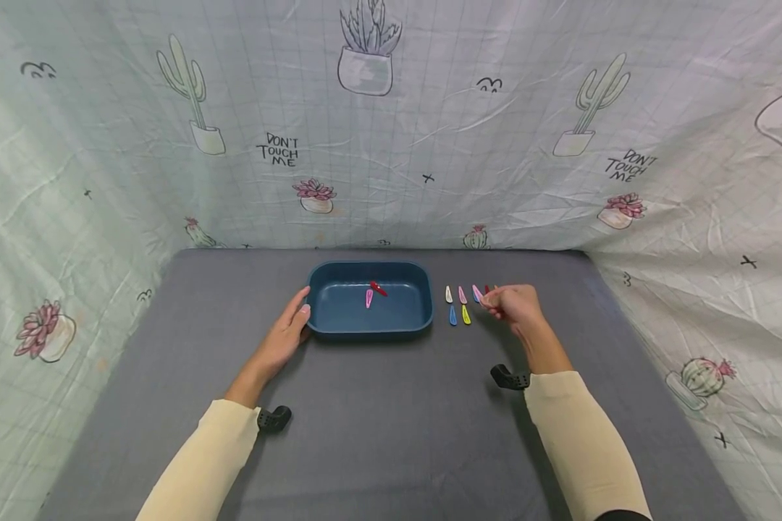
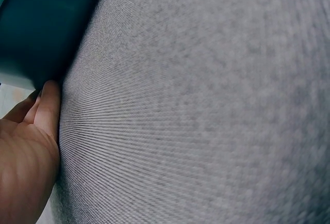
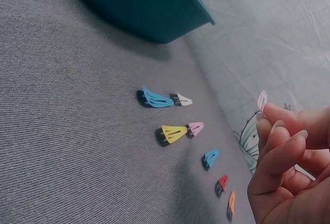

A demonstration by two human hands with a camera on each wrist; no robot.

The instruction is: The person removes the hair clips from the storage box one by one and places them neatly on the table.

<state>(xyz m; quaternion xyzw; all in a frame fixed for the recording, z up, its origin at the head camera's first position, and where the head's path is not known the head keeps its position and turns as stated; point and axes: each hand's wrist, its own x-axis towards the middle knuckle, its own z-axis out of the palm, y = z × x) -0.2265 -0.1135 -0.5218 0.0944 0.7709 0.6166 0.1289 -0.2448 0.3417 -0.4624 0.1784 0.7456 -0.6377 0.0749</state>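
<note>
My right hand [image 1: 513, 304] pinches a light pink hair clip [image 3: 262, 100] between thumb and forefinger, held up off the table. Below it lie more snap hair clips: a blue one [image 1: 452, 315], a yellow one [image 1: 465, 315], a white one [image 1: 449, 294] and a pink one [image 1: 462, 294]. Another blue clip [image 3: 210, 159], a red clip [image 3: 222, 184] and an orange clip [image 3: 231, 203] lie nearer the hand. With fingers extended, my left hand [image 1: 287, 333] touches the left end of a dark blue tray [image 1: 368, 336]. Inside the tray are a pink clip [image 1: 368, 299] and a dark red clip [image 1: 379, 289].
A grey cloth covers the table [image 1: 378, 420]. Behind and at both sides hangs a pale curtain [image 1: 391, 145] printed with cacti and lettering. The tray stands near the table's back edge, left of the row of clips.
</note>
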